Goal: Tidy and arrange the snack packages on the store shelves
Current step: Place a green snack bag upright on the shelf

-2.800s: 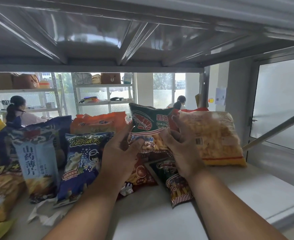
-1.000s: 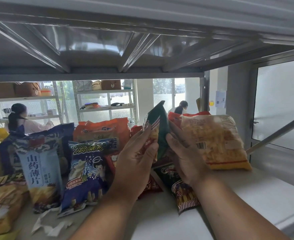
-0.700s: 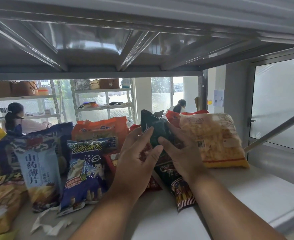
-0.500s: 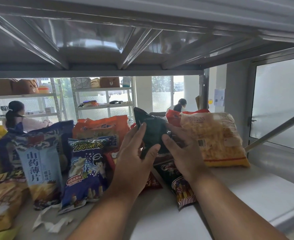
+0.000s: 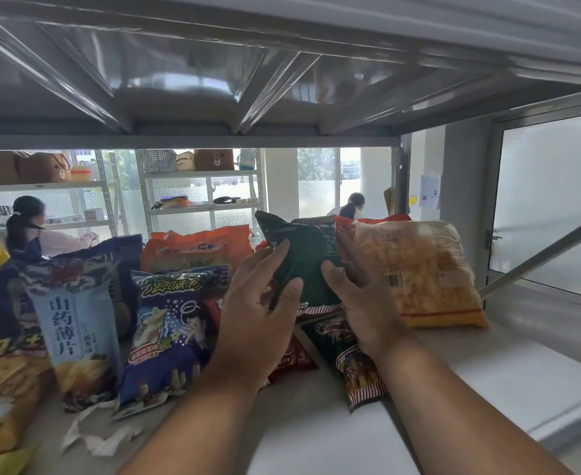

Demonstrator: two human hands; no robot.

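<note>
A dark green snack bag (image 5: 304,255) stands upright mid-shelf, its dark back side toward me. My left hand (image 5: 260,305) grips its left edge with thumb and fingers. My right hand (image 5: 361,299) holds its right edge. Another green striped bag (image 5: 347,358) lies flat below my right wrist, and a red bag (image 5: 294,356) lies beside it. To the right leans a clear bag of yellow snacks (image 5: 419,269). A blue cartoon bag (image 5: 165,330) and a pale blue chip bag (image 5: 76,337) stand to the left.
Orange bags (image 5: 193,248) stand at the back, and yellow bags (image 5: 1,389) sit at the far left. Torn white paper (image 5: 97,437) lies on the white shelf (image 5: 488,382). A metal shelf (image 5: 282,80) hangs low overhead. A diagonal brace (image 5: 539,252) crosses on the right. Two people sit beyond.
The green bag was turned round from its printed front to its dark back, between both hands, and now stands upright again.
</note>
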